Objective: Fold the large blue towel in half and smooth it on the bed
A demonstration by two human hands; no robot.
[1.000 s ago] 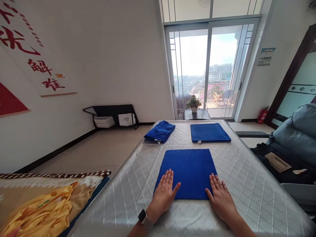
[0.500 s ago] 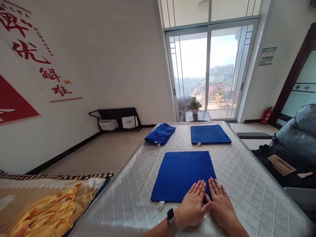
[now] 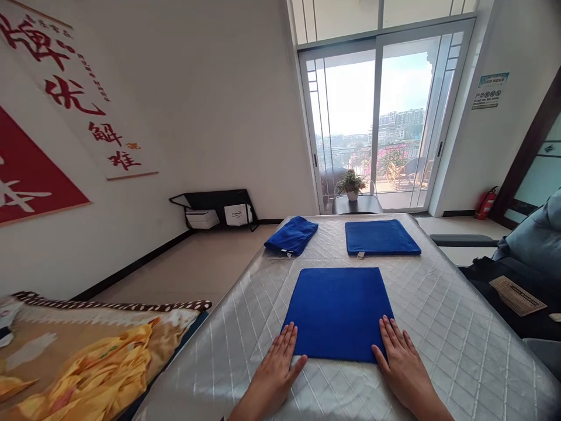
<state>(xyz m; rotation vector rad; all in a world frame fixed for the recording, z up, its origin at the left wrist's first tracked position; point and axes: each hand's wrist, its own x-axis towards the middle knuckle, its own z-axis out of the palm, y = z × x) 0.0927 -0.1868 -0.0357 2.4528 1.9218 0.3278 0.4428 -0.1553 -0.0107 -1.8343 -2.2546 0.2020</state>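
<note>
A folded blue towel [image 3: 339,311] lies flat in front of me on a silver quilted table cover [image 3: 442,327]. My left hand [image 3: 274,374] rests flat at the towel's near left corner, fingers stretched out and together. My right hand [image 3: 401,365] lies flat at the near right corner, fingers on the towel's edge. Neither hand holds anything. Farther back lie a second flat blue towel [image 3: 379,237] and a loosely folded blue towel [image 3: 291,235].
A patterned brown and yellow blanket [image 3: 87,356] lies at the lower left. A grey massage chair [image 3: 526,257] stands on the right. A small table with a potted plant [image 3: 353,186] stands before the glass sliding door. A black rack [image 3: 217,207] sits against the left wall.
My left hand slid right across the towel to meet my right hand, then moved back to the near left corner. The view shifted a little to the left.
</note>
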